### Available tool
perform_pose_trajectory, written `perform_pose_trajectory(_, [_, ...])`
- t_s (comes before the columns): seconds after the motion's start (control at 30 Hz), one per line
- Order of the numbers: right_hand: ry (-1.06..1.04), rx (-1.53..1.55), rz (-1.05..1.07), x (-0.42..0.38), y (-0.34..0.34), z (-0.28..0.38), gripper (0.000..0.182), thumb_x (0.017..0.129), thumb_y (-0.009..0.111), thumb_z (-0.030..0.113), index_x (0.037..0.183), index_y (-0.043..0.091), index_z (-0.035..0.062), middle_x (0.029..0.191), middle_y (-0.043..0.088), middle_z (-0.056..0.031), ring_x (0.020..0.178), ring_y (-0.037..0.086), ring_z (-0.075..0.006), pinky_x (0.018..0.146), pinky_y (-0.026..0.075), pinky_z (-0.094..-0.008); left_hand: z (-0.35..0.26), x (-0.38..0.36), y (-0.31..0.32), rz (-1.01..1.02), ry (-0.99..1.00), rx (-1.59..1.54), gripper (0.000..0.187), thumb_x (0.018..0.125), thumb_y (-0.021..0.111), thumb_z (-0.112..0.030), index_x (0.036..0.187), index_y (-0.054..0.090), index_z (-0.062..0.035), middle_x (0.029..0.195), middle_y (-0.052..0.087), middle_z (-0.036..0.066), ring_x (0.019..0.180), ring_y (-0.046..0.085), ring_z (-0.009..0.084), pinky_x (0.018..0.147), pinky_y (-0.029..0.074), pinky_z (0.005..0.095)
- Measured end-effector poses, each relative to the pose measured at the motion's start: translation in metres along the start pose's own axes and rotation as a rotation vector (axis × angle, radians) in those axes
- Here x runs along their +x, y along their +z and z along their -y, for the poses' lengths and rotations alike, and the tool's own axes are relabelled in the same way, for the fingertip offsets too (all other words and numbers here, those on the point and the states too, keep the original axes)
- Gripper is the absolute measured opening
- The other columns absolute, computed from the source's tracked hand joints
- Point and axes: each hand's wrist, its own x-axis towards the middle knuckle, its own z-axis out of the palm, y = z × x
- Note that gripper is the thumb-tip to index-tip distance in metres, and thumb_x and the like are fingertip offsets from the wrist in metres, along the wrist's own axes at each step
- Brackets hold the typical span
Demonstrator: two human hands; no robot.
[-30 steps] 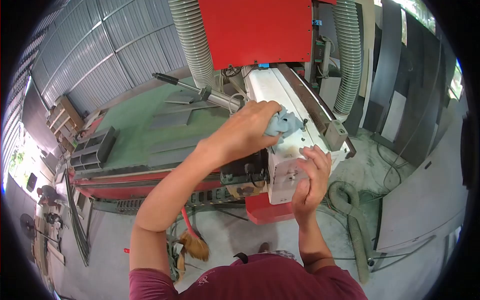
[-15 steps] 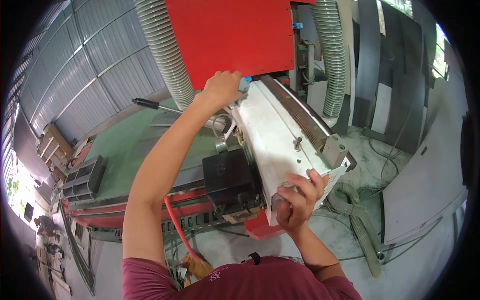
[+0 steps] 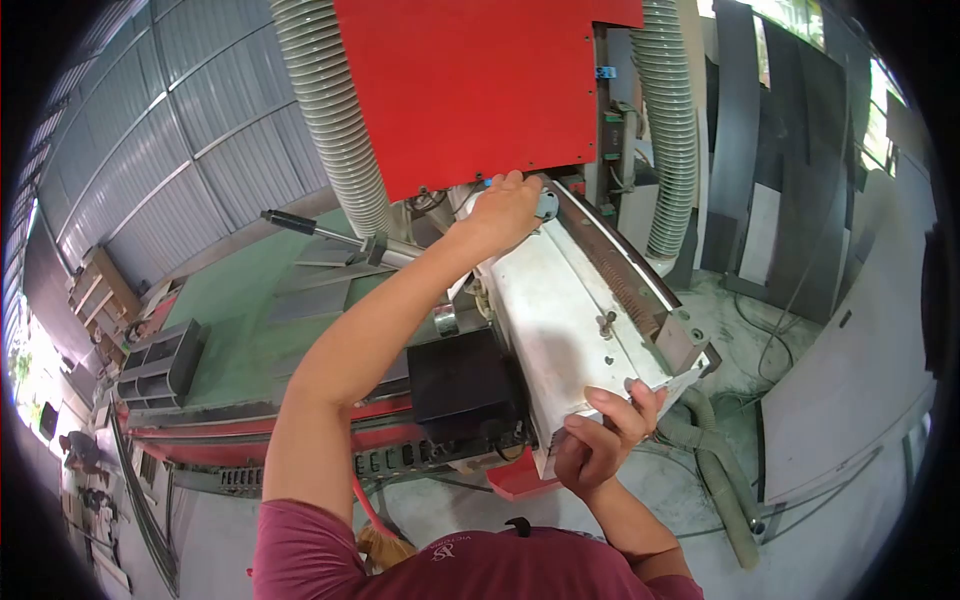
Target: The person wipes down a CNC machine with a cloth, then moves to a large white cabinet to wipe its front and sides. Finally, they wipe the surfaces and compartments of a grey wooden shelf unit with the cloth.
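Observation:
A long white metal cover (image 3: 545,290) lies along the machine's beam in front of me. My left hand (image 3: 505,215) is closed round a small grey-blue piece (image 3: 547,205) at the far end of the cover, just below the red panel; the hand hides most of that piece. My right hand (image 3: 605,440) is at the near end, its curled fingers against the edge of the cover. A wing-headed bolt (image 3: 606,323) stands on the cover between the hands. Left of the cover sits a black box (image 3: 462,380).
A large red panel (image 3: 470,90) rises ahead, flanked by ribbed hoses (image 3: 335,110). The green machine bed (image 3: 250,320) extends left. Dark boards (image 3: 800,150) lean at right, and a bent hose (image 3: 725,490) lies on the floor. A broom (image 3: 385,548) is below me. A person (image 3: 82,452) is far left.
My left hand has moved right across the far end of the cover with the grey-blue piece. The right hand remains at the near end. The view has shifted slightly.

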Motion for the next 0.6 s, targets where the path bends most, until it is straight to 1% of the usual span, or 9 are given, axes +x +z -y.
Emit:
perform_pose_trajectory(0.03, [-0.003,0.014,-0.001,0.001,-0.001,0.001,0.015,0.076,0.058,0.015,0.085,0.06,0.026,0.114,0.053,-0.0002,0.123,0.033,-0.0281,0.109,0.01,-0.0465,0.001,-0.001,0.001,-0.029,-0.015,-0.001,0.04,0.074,0.066,-0.011,0.109,0.052,0.0013,0.107,0.054,0.022,0.106,0.051,0.0379,0.091,0.043,0.0434])
perform_pose_trajectory(0.1, [-0.045,-0.034,0.035,0.006,-0.005,0.004,0.013,0.08,0.048,0.006,0.087,0.052,0.0156,0.112,0.051,-0.0082,0.119,0.037,-0.0341,0.107,0.013,-0.0548,0.004,-0.001,0.007,-0.05,-0.011,0.028,0.039,0.075,0.064,-0.012,0.109,0.052,0.0016,0.107,0.053,0.023,0.106,0.051,0.0389,0.09,0.043,0.0444])
perform_pose_trajectory(0.17, [-0.049,-0.042,0.032,0.003,-0.006,0.003,0.01,0.082,0.047,0.008,0.086,0.052,0.0154,0.109,0.053,-0.0087,0.118,0.038,-0.035,0.107,0.014,-0.0556,0.005,0.002,0.001,0.029,-0.052,0.102,0.038,0.075,0.063,-0.017,0.106,0.054,0.0028,0.105,0.056,0.024,0.104,0.054,0.038,0.089,0.045,0.0439])
perform_pose_trajectory(0.23, [-0.054,-0.049,0.009,0.003,-0.004,0.003,0.008,0.082,0.047,0.009,0.085,0.052,0.015,0.108,0.053,-0.0092,0.117,0.038,-0.0351,0.107,0.013,-0.0556,0.003,0.001,-0.03,0.228,0.0,0.057,0.038,0.074,0.062,-0.021,0.102,0.056,0.0029,0.1,0.06,0.025,0.1,0.058,0.0357,0.086,0.046,0.0435])
perform_pose_trajectory(0.37, [-0.056,-0.026,0.011,0.004,-0.005,0.004,0.007,0.083,0.047,0.008,0.083,0.051,0.0139,0.111,0.051,-0.01,0.119,0.036,-0.0348,0.107,0.011,-0.0545,-0.008,0.007,-0.115,0.235,0.003,-0.024,0.035,0.073,0.063,-0.022,0.101,0.058,-0.001,0.095,0.063,0.021,0.092,0.062,0.0313,0.08,0.049,0.0393])
perform_pose_trajectory(0.43, [-0.048,-0.009,0.052,0.004,-0.007,0.005,0.007,0.083,0.047,0.008,0.083,0.05,0.0138,0.113,0.049,-0.0099,0.121,0.033,-0.0342,0.107,0.009,-0.0539,-0.002,0.025,-0.16,-0.02,-0.003,0.116,0.034,0.074,0.064,-0.021,0.101,0.058,-0.0016,0.093,0.062,0.019,0.088,0.063,0.0298,0.077,0.05,0.0374])
perform_pose_trajectory(0.5, [-0.049,0.018,0.052,0.001,-0.008,0.004,0.007,0.083,0.047,0.008,0.083,0.049,0.0138,0.114,0.049,-0.0094,0.122,0.031,-0.0336,0.107,0.007,-0.053,0.008,0.044,-0.203,-0.414,0.046,0.058,0.031,0.07,0.067,-0.019,0.095,0.06,-0.0017,0.089,0.061,0.021,0.085,0.061,0.035,0.076,0.049,0.0425])
perform_pose_trajectory(0.57, [0.025,0.006,0.088,-0.004,-0.01,0.002,0.018,0.072,0.062,0.015,0.081,0.056,0.0287,0.115,0.049,-0.0002,0.122,0.031,-0.029,0.108,0.008,-0.0489,0.029,0.078,-0.242,-0.777,0.112,0.307,0.032,0.07,0.066,-0.015,0.097,0.058,-0.0017,0.094,0.06,0.02,0.088,0.059,0.0362,0.076,0.048,0.0444])
perform_pose_trajectory(0.6, [0.024,0.006,0.082,-0.002,-0.01,0.001,0.018,0.072,0.062,0.015,0.081,0.056,0.0287,0.115,0.049,-0.0002,0.122,0.031,-0.029,0.108,0.008,-0.0489,0.034,0.091,-0.258,-0.916,0.114,0.396,0.033,0.07,0.066,-0.013,0.1,0.057,-0.0019,0.096,0.06,0.018,0.093,0.057,0.0358,0.079,0.047,0.0429])
